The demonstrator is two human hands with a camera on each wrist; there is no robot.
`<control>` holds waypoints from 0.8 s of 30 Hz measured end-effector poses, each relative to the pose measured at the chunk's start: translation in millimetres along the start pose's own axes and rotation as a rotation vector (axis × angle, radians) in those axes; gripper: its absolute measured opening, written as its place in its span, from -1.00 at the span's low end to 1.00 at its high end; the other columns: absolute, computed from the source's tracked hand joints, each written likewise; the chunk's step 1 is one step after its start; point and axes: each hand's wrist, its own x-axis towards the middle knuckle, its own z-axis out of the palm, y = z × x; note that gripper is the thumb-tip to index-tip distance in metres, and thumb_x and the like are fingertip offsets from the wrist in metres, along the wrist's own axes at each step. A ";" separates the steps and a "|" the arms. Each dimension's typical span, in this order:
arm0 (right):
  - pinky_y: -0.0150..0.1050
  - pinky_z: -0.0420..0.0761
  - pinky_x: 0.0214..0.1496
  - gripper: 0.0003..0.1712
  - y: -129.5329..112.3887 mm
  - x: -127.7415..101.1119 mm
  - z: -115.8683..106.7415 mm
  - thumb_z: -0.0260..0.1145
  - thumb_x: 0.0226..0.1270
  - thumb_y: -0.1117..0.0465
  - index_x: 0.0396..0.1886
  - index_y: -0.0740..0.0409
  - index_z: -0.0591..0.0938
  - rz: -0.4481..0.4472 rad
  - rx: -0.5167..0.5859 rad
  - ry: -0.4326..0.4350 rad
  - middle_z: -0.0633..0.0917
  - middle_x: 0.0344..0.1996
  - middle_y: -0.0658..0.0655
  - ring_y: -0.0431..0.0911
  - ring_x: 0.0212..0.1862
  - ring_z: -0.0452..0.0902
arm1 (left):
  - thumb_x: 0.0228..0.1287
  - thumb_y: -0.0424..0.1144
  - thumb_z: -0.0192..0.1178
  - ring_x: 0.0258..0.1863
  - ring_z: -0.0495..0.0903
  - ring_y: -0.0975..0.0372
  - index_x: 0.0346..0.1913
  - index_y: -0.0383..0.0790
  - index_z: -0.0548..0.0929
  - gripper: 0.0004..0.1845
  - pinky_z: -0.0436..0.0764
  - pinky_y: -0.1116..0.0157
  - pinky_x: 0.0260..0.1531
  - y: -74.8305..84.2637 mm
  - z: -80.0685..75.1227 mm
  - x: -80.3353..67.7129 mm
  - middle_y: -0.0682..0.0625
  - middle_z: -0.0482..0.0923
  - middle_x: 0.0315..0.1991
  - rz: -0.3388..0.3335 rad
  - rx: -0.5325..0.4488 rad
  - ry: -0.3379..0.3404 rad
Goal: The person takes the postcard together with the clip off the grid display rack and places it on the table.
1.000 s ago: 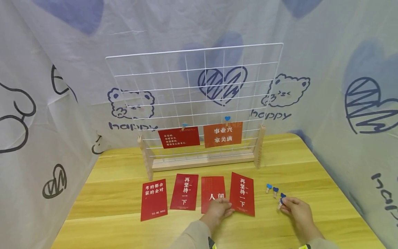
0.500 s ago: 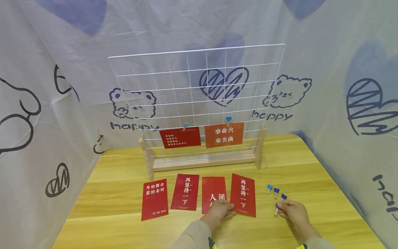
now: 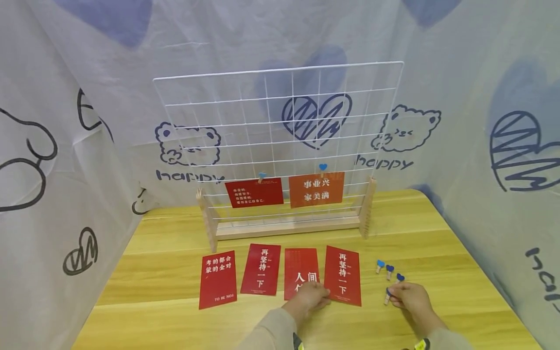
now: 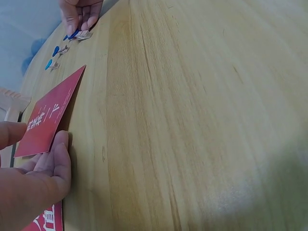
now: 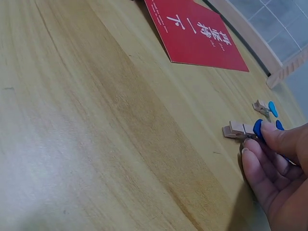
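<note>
My left hand [image 3: 308, 297] holds a red card [image 3: 342, 276] by its lower left edge. In the left wrist view the fingers [image 4: 60, 159] go beneath the card and the thumb is at its upper side, with the near edge raised off the table. My right hand [image 3: 412, 300] pinches a small wooden clothespin [image 5: 238, 129] with a dark blue heart between thumb and fingers, just over the table. Beside that hand lie a light blue heart clothespin [image 3: 379, 266], a dark blue one [image 3: 389, 271] and another dark blue one [image 3: 400, 278].
A white wire grid [image 3: 280, 116] stands in a wooden base [image 3: 288, 228] behind the cards. Clipped on it are a red card [image 3: 254, 194] and an orange card [image 3: 317, 190]. On the table lie more red cards: left [image 3: 218, 282], second [image 3: 261, 272] and third [image 3: 301, 265].
My right hand has drawn the dark blue clothespin slightly left and down, away from the others. The left hand's card has tipped a little and shifted slightly downward.
</note>
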 end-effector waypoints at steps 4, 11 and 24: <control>-0.37 0.54 -0.50 -0.84 -2.2 1.9 0.0 0.13 0.08 0.48 -0.36 0.58 0.49 0.006 -0.041 -0.013 0.56 -0.64 0.08 -0.18 -0.58 0.50 | 0.14 -0.42 0.04 -0.39 0.52 0.14 -0.16 -0.55 0.39 -0.75 0.53 0.30 -0.33 3.8 1.1 -1.7 -0.11 0.45 -0.37 0.006 0.049 0.010; -0.36 0.54 -0.52 -0.86 -3.0 3.0 0.6 0.12 0.07 0.50 -0.38 0.58 0.49 0.020 -0.054 -0.016 0.56 -0.67 0.09 -0.18 -0.60 0.49 | 0.13 -0.32 0.08 -0.43 0.50 0.18 -0.26 -0.42 0.47 -0.81 0.51 0.29 -0.38 11.6 1.0 -8.4 -0.06 0.47 -0.39 -0.018 0.143 0.016; -0.33 0.54 -0.51 -0.85 -6.0 1.9 -3.7 0.07 0.12 0.46 -0.39 0.55 0.49 0.027 -0.109 -0.010 0.54 -0.65 0.07 -0.18 -0.60 0.48 | 0.11 -0.31 0.04 -0.41 0.49 0.12 -0.21 -0.46 0.43 -0.74 0.50 0.21 -0.32 17.4 -2.1 -8.5 -0.13 0.44 -0.36 -0.036 0.133 0.041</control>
